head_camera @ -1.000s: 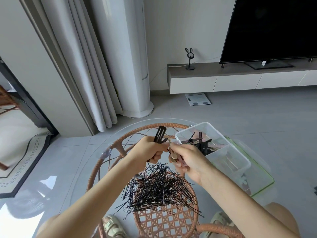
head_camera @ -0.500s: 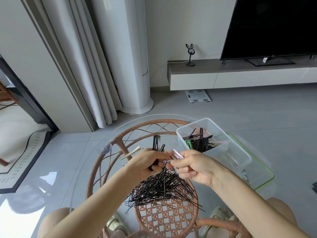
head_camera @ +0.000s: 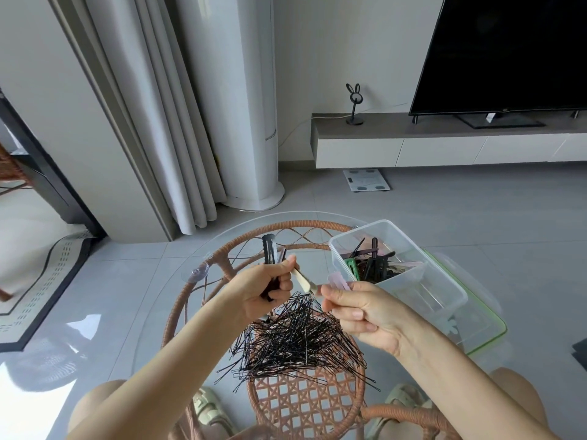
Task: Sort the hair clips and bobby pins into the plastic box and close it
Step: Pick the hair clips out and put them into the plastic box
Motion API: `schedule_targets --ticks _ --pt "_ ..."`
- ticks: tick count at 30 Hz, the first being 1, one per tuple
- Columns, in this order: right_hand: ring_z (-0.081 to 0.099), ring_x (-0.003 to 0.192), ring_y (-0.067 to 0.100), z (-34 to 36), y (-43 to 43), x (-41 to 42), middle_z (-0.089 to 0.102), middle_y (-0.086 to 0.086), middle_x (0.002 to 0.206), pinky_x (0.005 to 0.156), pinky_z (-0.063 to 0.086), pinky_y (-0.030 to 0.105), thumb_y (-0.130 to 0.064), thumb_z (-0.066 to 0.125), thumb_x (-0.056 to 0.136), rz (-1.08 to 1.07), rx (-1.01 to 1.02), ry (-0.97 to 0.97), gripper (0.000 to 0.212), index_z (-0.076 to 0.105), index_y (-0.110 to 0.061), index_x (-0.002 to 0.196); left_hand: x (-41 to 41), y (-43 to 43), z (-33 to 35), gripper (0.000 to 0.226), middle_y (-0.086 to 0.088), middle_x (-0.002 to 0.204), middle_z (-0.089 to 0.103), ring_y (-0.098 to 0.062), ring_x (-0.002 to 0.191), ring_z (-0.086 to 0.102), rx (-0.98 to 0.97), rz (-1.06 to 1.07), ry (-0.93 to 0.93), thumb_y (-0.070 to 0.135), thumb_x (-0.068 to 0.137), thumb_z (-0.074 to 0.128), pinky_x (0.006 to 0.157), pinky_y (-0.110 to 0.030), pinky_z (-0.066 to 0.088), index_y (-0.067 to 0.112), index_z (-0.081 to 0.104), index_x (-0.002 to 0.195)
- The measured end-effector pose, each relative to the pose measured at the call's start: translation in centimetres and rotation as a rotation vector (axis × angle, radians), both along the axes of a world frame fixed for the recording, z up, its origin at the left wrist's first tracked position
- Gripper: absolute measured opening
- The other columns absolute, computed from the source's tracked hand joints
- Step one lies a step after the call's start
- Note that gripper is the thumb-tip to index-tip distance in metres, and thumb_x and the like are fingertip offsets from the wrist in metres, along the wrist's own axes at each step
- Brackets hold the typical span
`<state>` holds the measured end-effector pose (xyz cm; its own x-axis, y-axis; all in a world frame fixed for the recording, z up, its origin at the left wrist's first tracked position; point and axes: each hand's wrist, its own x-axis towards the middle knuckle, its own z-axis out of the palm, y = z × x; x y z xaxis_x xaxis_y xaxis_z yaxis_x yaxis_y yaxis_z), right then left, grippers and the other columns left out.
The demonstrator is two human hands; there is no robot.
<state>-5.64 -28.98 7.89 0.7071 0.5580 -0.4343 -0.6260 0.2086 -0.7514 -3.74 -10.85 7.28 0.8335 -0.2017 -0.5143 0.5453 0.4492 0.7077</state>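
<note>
above the bobby pins (head_camera: 298, 341), our left hand (head_camera: 260, 290) grips a bunch of hair clips (head_camera: 269, 253); our right hand (head_camera: 359, 312) pinches a pink clip (head_camera: 338, 277), best dropped flat into the plastic box (head_camera: 444, 300) alongside

Grey tile floor (head_camera: 444, 211) is running back to a white wall (head_camera: 333, 42). Pale curtain (head_camera: 165, 122) is hanging to the floor beside a white cylindrical tower (head_camera: 241, 106). Black TV (head_camera: 508, 52), screen dark, is sitting on a low console (head_camera: 359, 152), with a rabbit-eared stand (head_camera: 354, 103) standing on the console's left end. White scale (head_camera: 366, 184) is lying just in front. Bordered rug (head_camera: 47, 274) is lying far left. Round glass table (head_camera: 143, 328) on a rattan base is filling the foreground and catching bright glare at lower left.
</note>
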Motion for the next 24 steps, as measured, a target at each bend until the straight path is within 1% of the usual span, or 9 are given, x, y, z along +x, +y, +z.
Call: schedule_targets --ticks 3,5,7,9,11,14,17,19,24 --pt "0.033 0.027 0.002 0.0 0.8 -0.3 0.062 0.006 0.055 0.025 0.018 0.01 -0.019 0.065 0.07 0.047 -0.083 -0.034 0.031 0.062 0.007 0.087 -0.4 0.0 0.0 0.022 0.0 0.047 0.039 -0.006 0.035 0.038 0.06 0.009 -0.047 0.008 0.089 0.054 0.029 -0.012 0.022 0.003 0.057 0.068" --pt "0.033 0.028 0.002 0.1 1.4 -0.5 0.061 0.005 0.053 0.026 0.018 0.011 -0.019 0.067 0.067 0.049 -0.154 -0.087 0.042 0.058 0.01 0.096 -0.5 0.1 0.1 0.021 -0.001 0.049 0.039 -0.007 0.036 0.038 0.079 0.02 -0.074 0.008 0.088 0.056 0.03 -0.013 0.021 0.003 0.057 0.068" --pt "0.033 0.029 0.002 0.2 1.6 -0.5 0.063 0.006 0.053 0.027 0.018 0.011 -0.016 0.066 0.066 0.043 -0.174 -0.121 0.043 0.057 0.011 0.098 -0.6 0.4 0.3 0.024 -0.001 0.049 0.039 -0.007 0.036 0.038 0.065 0.018 -0.084 0.008 0.089 0.055 0.03 -0.013 0.022 0.004 0.056 0.065" --pt "0.034 0.029 0.002 0.5 1.6 -0.5 0.064 0.007 0.055 0.027 0.019 0.01 -0.012 0.065 0.069 0.052 -0.166 -0.099 0.033 0.059 0.011 0.093 -0.7 0.5 0.4 0.024 -0.001 0.05 0.039 -0.007 0.038 0.038 0.045 0.017 -0.114 0.008 0.089 0.054 0.03 -0.013 0.022 0.005 0.056 0.065" --pt "0.035 0.028 0.002 0.6 1.5 -0.3 0.064 0.009 0.055 0.026 0.019 0.009 -0.006 0.062 0.074 0.042 -0.132 -0.001 0.018 0.06 0.008 0.086 -0.8 0.4 0.6 0.022 -0.002 0.051 0.042 -0.007 0.038 0.041 0.036 0.022 -0.172 0.007 0.09 0.052 0.03 -0.013 0.024 0.003 0.055 0.069" --pt "0.035 0.026 0.002 0.4 1.7 -0.5 0.062 0.01 0.053 0.024 0.019 0.009 -0.003 0.061 0.068 -0.032 -0.035 0.128 0.011 0.058 0.004 0.076 -0.9 0.3 1.0 0.023 -0.007 0.054 0.044 -0.007 0.035 0.043 -0.065 0.044 -0.207 0.008 0.093 0.045 0.03 -0.012 0.025 0.002 0.053 0.073" --pt "0.035 0.027 0.002 0.3 1.9 -0.8 0.061 0.011 0.053 0.025 0.019 0.011 -0.003 0.062 0.069 -0.076 -0.017 0.05 0.008 0.056 0.002 0.069 -1.0 0.6 1.3 0.023 -0.006 0.053 0.045 -0.007 0.037 0.045 -0.166 0.039 -0.148 0.01 0.094 0.042 0.03 -0.012 0.025 0.003 0.052 0.075" --pt "0.034 0.028 0.002 0.4 1.8 -0.9 0.058 0.01 0.052 0.025 0.019 0.012 0.0 0.06 0.078 -0.051 -0.068 -0.025 0.015 0.054 0.0 0.064 -0.9 0.8 1.2 0.024 -0.004 0.053 0.047 -0.007 0.04 0.047 -0.242 0.052 -0.074 0.011 0.094 0.041 0.03 -0.01 0.025 0.004 0.053 0.074" --pt "0.03 0.027 0.004 0.2 1.1 -1.2 0.053 0.01 0.052 0.027 0.017 0.012 0.003 0.055 0.085 -0.047 -0.216 -0.087 0.024 0.05 -0.004 0.063 1.0 2.8 1.1 0.021 -0.004 0.054 0.051 -0.007 0.039 0.047 -0.394 0.259 -0.009 0.01 0.092 0.044 0.028 -0.01 0.028 0.007 0.051 0.072"
